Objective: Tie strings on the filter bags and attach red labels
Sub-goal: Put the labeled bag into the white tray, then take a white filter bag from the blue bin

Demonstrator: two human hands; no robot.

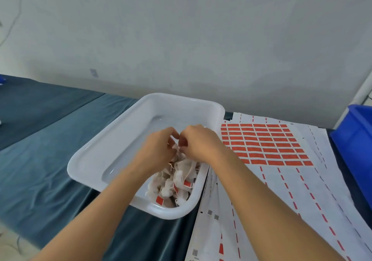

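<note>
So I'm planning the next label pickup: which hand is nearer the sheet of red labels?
Right. The right hand is over the white tray, on the side by the sheet of red labels; the left hand is beyond it.

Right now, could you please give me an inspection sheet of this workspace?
Surface: table under dark teal cloth.
Job's things: white tray holding tied filter bags, some red-labelled; label sheet to its right.
Clutter: spent backing sheets fanned out underneath.
Grippers: left hand and right hand pinch one bag over the tray.
Cables: nothing seen.
Surroundings: grey wall; blue bin far right.
</note>
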